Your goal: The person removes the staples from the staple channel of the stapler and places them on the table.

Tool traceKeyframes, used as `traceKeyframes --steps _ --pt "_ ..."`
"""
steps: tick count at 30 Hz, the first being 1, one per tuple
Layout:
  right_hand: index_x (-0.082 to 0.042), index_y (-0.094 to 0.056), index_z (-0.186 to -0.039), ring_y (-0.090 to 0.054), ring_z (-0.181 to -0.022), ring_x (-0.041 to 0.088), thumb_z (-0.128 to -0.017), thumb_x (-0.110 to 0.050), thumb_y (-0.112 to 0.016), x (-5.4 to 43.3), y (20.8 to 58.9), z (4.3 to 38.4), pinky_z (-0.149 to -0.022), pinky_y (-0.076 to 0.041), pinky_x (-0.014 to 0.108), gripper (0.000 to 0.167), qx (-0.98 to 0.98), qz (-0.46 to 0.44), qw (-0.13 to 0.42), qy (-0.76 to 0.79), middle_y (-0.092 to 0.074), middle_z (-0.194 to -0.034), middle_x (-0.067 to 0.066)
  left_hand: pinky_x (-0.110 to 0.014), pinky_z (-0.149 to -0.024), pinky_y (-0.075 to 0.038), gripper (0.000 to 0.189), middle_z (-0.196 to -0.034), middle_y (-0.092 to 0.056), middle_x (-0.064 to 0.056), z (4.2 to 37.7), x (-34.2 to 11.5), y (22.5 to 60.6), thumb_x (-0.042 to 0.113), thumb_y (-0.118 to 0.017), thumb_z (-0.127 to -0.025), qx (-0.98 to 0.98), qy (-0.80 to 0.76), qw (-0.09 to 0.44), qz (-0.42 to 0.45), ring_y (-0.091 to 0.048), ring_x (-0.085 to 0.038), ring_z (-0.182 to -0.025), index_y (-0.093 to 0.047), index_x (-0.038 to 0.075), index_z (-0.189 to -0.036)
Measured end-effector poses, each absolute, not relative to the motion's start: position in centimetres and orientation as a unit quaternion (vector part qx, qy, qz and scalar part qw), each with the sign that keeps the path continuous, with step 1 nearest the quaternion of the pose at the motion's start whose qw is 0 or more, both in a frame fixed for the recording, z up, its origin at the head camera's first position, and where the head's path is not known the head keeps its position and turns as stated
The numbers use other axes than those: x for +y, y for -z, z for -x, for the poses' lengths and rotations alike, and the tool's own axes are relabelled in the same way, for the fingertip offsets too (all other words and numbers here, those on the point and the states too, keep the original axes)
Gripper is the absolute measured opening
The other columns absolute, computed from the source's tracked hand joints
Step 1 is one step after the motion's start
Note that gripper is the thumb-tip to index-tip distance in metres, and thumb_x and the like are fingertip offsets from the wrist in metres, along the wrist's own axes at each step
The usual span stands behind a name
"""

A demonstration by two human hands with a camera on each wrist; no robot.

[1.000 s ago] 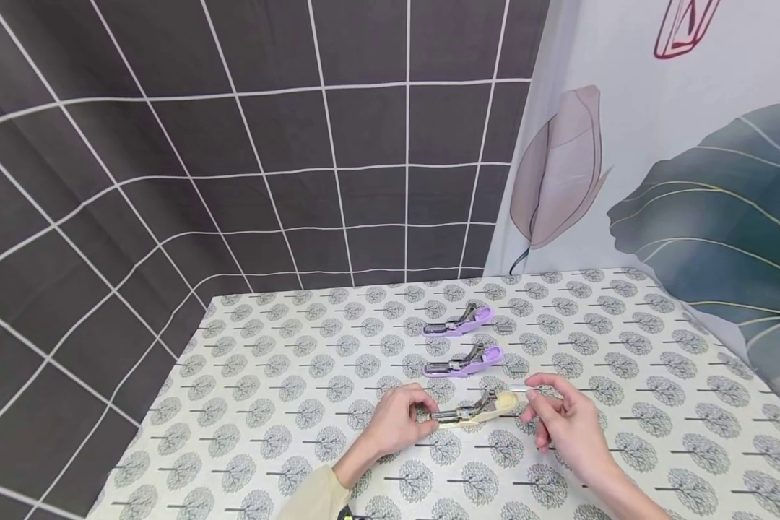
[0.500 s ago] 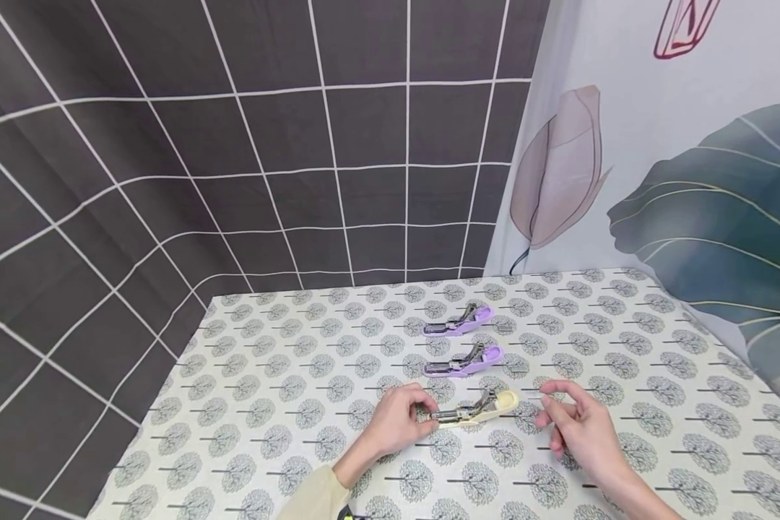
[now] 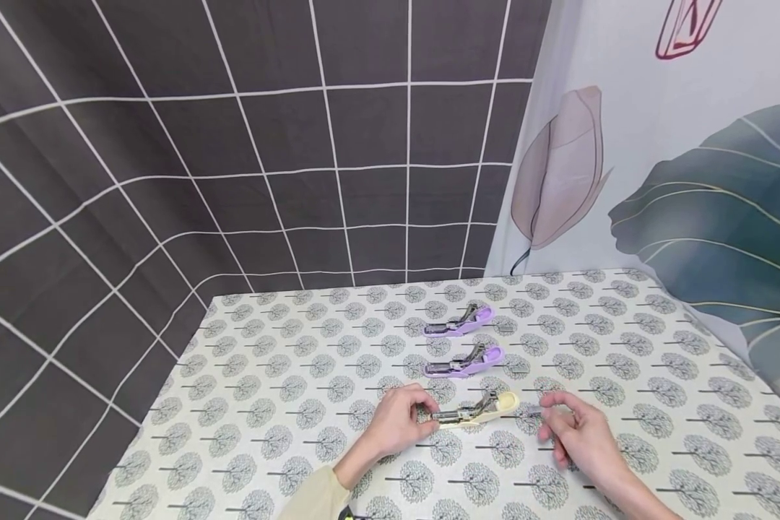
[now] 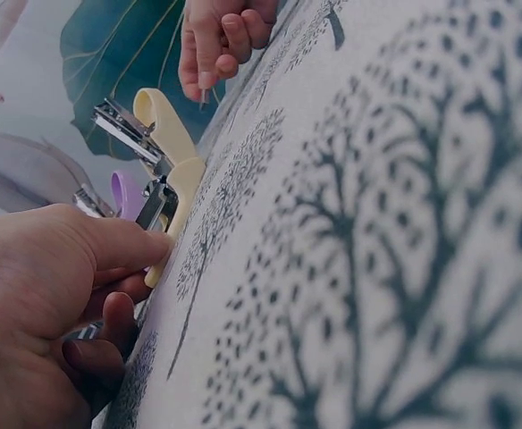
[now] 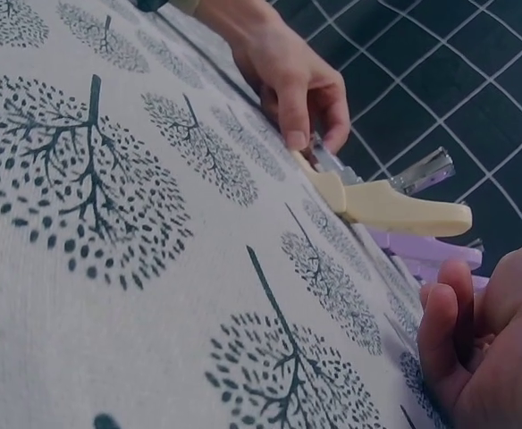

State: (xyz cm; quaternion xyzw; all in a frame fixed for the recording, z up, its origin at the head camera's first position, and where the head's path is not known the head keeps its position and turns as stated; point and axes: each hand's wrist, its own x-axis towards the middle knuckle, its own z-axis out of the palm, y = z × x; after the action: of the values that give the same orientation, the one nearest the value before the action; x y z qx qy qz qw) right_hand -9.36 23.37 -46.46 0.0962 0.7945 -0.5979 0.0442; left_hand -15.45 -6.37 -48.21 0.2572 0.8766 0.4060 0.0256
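A pale yellow stapler [image 3: 487, 413] lies opened on the cloth, its metal top swung back. At its left end my left hand [image 3: 398, 417] pinches the front of it between thumb and fingers. To the right of the stapler, my right hand [image 3: 580, 433] pinches a small grey strip [image 3: 533, 410] that looks like a row of staples. The strip sits a little apart from the stapler's yellow end. In the left wrist view the strip [image 4: 204, 96] shows only as a thin edge under the fingertips. The right wrist view does not show it.
Two purple staplers, the nearer one [image 3: 464, 362] and the farther one [image 3: 458, 322], lie opened behind the yellow one. Small grey strips, one near [image 3: 518, 367] and one far [image 3: 505, 328], lie to their right. A tree-patterned cloth [image 3: 286, 448] covers the table, with curtains behind.
My right hand has drawn back to the right, away from the yellow stapler, and lowered slightly; the strip now shows its flat face. My left hand stays in place on the stapler.
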Motion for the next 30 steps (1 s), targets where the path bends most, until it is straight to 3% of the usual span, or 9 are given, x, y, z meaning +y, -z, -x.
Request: traceKeyframes --steps 5,30 --pt "0.004 -0.056 -0.120 -0.051 -0.043 0.016 -0.097 0.001 -0.056 23.45 46.75 9.46 -0.040 -0.047 0.031 0.023 0.804 -0.090 0.044 0.586 -0.065 -0.073 0.014 -0.020 -0.072 -0.037 0.018 -0.084 -0.060 0.016 15.43 -6.35 48.17 0.010 -0.085 -0.075 0.880 -0.399 0.024 -0.256 -0.044 0.002 -0.057 -0.074 0.015 -0.088" --pt "0.004 -0.056 -0.113 -0.051 -0.043 0.017 -0.095 0.001 -0.054 23.18 46.52 9.64 -0.039 -0.047 0.032 0.019 0.843 -0.113 0.078 0.521 -0.063 -0.067 0.009 -0.020 -0.071 -0.037 0.018 -0.082 -0.058 0.016 15.38 -6.35 48.25 0.011 -0.085 -0.076 0.882 -0.396 0.028 -0.255 -0.043 0.002 -0.057 -0.073 0.015 -0.088"
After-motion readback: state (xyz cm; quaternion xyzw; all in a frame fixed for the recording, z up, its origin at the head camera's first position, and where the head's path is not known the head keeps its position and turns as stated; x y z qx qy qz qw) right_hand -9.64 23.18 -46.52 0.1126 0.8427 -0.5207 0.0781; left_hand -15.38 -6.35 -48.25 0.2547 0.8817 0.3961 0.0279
